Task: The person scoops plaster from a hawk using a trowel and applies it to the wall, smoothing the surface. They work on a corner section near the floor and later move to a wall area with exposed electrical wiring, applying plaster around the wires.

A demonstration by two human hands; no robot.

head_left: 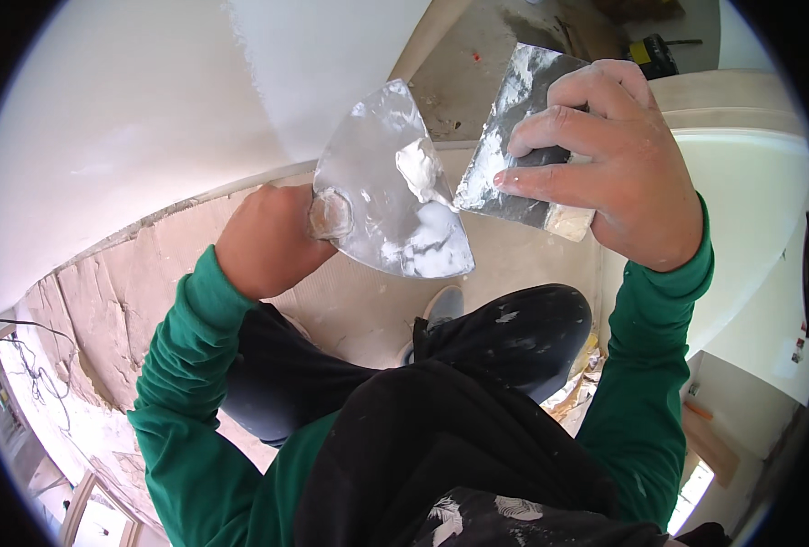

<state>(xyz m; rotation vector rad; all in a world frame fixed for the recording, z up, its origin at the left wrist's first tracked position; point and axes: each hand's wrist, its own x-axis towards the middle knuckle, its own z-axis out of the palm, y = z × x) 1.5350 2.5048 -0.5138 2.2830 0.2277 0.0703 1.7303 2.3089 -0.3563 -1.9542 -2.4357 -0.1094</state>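
My left hand (pixel 272 239) is closed around the handle of a wide, fan-shaped putty knife (pixel 372 205). On its metal blade sits a lump of white putty (pixel 418 170), with thinner smears toward the lower corner. My right hand (pixel 628 159) grips a rectangular plastering trowel (pixel 536 87), its fingers spread over the dark, putty-streaked blade. A pale handle end (pixel 568 221) shows below those fingers. The trowel's lower left corner meets or nearly meets the putty knife's edge; whether they touch I cannot tell. Both tools are held up in front of me, above my knees.
A smooth white wall (pixel 149 109) rises at the left. Beneath me is a tan, paper-like covered surface (pixel 140 273), torn at the left. Dark cables (pixel 35 356) hang at the far left. A black bucket-like container (pixel 652 56) stands on the floor beyond.
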